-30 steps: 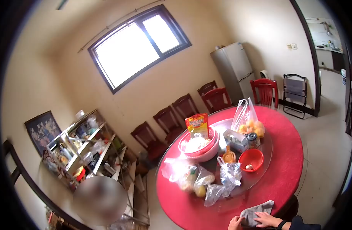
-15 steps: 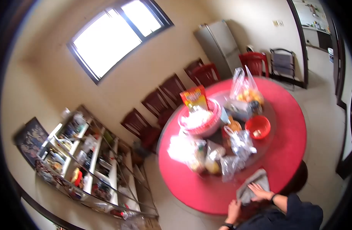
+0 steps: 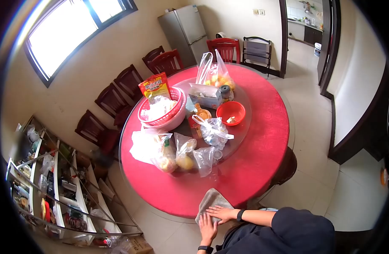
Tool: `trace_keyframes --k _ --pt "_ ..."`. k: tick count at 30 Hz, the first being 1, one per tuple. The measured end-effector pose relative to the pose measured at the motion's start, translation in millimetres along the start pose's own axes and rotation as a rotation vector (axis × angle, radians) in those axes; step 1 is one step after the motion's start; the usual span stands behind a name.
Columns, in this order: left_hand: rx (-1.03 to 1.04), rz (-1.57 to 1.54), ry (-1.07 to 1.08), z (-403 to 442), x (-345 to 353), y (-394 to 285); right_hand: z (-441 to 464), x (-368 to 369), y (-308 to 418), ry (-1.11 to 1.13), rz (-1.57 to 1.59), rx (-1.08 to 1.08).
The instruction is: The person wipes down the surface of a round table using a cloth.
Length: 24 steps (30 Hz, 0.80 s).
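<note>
A grey cloth (image 3: 212,200) lies at the near edge of the round red table (image 3: 262,139). My right hand (image 3: 221,213) rests flat on the cloth with its fingers stretched out to the left. Just below it, my left hand (image 3: 208,229) points upward, fingers extended, its fingertips at the cloth's lower edge. Beyond the cloth are a clear plastic bag (image 3: 204,161), a bag with a yellowish item (image 3: 185,162) and a knotted bag (image 3: 214,132).
On the glass turntable stand a red bowl (image 3: 231,113), a pink basket (image 3: 173,111), a jar (image 3: 225,93) and a bag of fruit (image 3: 220,78). Dark red chairs (image 3: 111,101) line the wall. Cluttered shelves (image 3: 54,186) stand at left, a stool (image 3: 287,167) at right.
The view has turned right and down, so the table appears further left and more of my arms shows. My left hand has come closer to my right hand, and its fingers are now extended.
</note>
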<state>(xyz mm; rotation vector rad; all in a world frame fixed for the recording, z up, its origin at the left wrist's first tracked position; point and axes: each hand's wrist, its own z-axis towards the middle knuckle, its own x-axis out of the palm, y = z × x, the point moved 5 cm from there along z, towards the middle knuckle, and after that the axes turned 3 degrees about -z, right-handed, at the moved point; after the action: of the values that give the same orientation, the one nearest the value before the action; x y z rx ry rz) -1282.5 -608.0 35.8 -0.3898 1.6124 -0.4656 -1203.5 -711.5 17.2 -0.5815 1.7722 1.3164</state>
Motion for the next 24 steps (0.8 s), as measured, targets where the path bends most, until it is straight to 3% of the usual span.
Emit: trace_keyframes --k 6,15,19,24 --pt "0.275 -0.007 0.012 45 43 -63 -82 -19 -42 -0.087 -0.004 0.188" --pt "0.720 0.012 0.213 122 110 -177 -224 -46 -97 -0.304 -0.049 0.576" --pt "0.757 0.098 0.303 136 105 -208 -244 -49 -108 -0.327 -0.031 0.672" --pt "0.678 0.074 0.299 130 88 -177 -219 -48 -98 -0.295 -0.001 0.607"
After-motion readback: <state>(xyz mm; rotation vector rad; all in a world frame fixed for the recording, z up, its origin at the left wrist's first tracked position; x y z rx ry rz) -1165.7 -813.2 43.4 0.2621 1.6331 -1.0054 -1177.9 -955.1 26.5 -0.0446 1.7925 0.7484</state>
